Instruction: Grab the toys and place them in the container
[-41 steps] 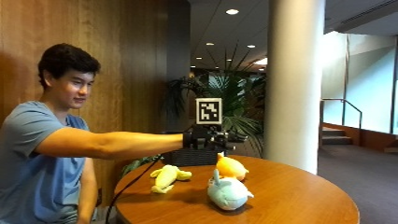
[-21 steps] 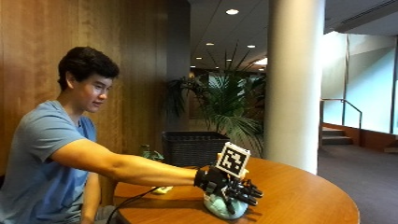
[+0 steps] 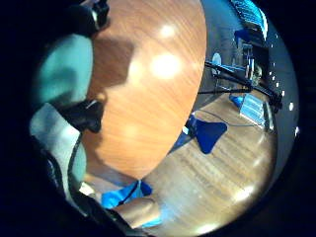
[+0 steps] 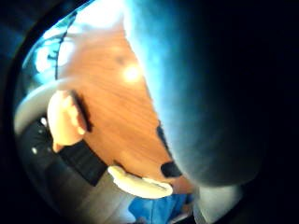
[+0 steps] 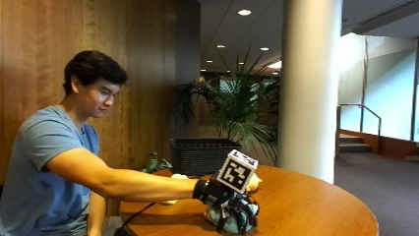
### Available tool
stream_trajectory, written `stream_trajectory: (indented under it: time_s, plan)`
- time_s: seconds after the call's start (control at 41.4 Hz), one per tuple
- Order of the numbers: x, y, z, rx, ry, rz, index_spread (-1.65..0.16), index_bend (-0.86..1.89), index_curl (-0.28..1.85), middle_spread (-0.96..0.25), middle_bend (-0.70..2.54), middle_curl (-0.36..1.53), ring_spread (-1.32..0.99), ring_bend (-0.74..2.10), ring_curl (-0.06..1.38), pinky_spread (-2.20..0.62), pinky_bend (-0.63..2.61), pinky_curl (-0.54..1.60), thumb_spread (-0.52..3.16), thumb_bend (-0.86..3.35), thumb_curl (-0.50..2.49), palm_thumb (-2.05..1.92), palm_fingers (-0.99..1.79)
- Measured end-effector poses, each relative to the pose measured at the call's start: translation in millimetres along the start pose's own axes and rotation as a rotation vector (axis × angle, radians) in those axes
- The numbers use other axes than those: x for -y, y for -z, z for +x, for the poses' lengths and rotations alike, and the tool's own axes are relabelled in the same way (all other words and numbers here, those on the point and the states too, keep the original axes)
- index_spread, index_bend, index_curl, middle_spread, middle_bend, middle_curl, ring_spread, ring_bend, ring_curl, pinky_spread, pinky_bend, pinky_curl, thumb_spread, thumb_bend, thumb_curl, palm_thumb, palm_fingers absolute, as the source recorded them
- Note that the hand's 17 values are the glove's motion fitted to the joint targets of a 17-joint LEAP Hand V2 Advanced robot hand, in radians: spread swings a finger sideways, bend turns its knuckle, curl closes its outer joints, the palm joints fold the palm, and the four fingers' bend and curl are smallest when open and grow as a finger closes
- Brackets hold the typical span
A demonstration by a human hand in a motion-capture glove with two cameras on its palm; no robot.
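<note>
— How many toys show, counted one by one?

— Three on the round wooden table (image 5: 314,206). One pale teal plush toy (image 5: 219,219) sits near the table's front edge, under the person's gloved right hand (image 5: 232,209). One orange plush toy (image 5: 253,182) lies just behind the hand, and one pale yellow plush toy (image 5: 175,177) lies further back toward the person.

— And the container?

— One dark mesh basket (image 5: 199,155) stands beyond the table's far edge, next to a potted palm (image 5: 242,113).

— What are the fingers doing?

— The gloved fingers (image 5: 243,221) curl down over the teal toy and wrap its top and sides. The toy's underside looks to be on or just at the tabletop; which cannot be told.

— What is hidden or hard to read?

— The hand covers most of the teal toy, so its shape is unclear. The orange toy is largely blocked, and only slivers of the yellow one show. In the thumb side palm view the teal plush fills one side, with the orange and yellow toys lying on the wood beyond it. In the little finger side view the plush bulges between dark fingertips (image 3: 89,116).
</note>
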State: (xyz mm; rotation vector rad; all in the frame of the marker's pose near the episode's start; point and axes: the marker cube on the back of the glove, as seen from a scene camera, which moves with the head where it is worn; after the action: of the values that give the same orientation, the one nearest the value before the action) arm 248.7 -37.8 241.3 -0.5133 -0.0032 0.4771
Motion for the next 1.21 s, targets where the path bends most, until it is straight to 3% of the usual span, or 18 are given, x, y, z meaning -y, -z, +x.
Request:
stream_trajectory:
  time_s: [0.218,0.363,0.459,0.508,0.653,0.798,0.919,1.112,1.209]
  plan:
    - [-5,-4,-4,0.109,-0.054,0.285,-0.32,0.19,0.06,-0.03,0.28,0.23,-0.16,1.03,0.42,-0.25,1.44,0.37,1.36,0.28,0.37,0.46,0.52]
    - [-12,8,-9,0.088,-0.050,0.451,-0.33,0.30,0.10,-0.14,0.35,0.27,-0.27,1.07,0.46,-0.33,1.33,0.36,1.26,0.38,0.48,0.69,0.74]
    - [-24,26,-5,0.095,0.059,0.489,-0.33,0.33,0.13,-0.20,0.41,0.31,-0.32,1.10,0.48,-0.36,1.26,0.35,1.19,0.40,0.53,0.75,0.84]
    - [-33,40,-2,0.076,0.104,0.501,-0.34,0.34,0.14,-0.22,0.41,0.32,-0.34,1.10,0.48,-0.37,1.24,0.35,1.15,0.40,0.55,0.77,0.85]
    - [-68,112,-12,0.141,0.004,0.578,-0.34,0.36,0.16,-0.29,0.43,0.35,-0.38,1.10,0.51,-0.39,1.20,0.36,1.06,0.39,0.62,0.80,0.88]
    - [-131,186,-50,0.126,-0.005,0.654,-0.35,0.37,0.18,-0.34,0.45,0.38,-0.40,1.09,0.51,-0.41,1.17,0.37,0.97,0.39,0.68,0.81,0.90]
    - [-203,246,-101,0.137,0.201,0.736,-0.35,0.37,0.19,-0.37,0.45,0.41,-0.41,1.08,0.52,-0.41,1.16,0.37,0.92,0.38,0.72,0.80,0.91]
    - [-267,301,-186,0.114,0.266,0.806,-0.36,0.37,0.21,-0.42,0.46,0.46,-0.43,1.06,0.52,-0.42,1.11,0.38,0.83,0.35,0.78,0.78,0.93]
    - [-296,312,-247,0.195,0.404,0.808,-0.36,0.36,0.22,-0.43,0.46,0.48,-0.44,1.06,0.53,-0.42,1.10,0.38,0.79,0.34,0.81,0.77,0.95]
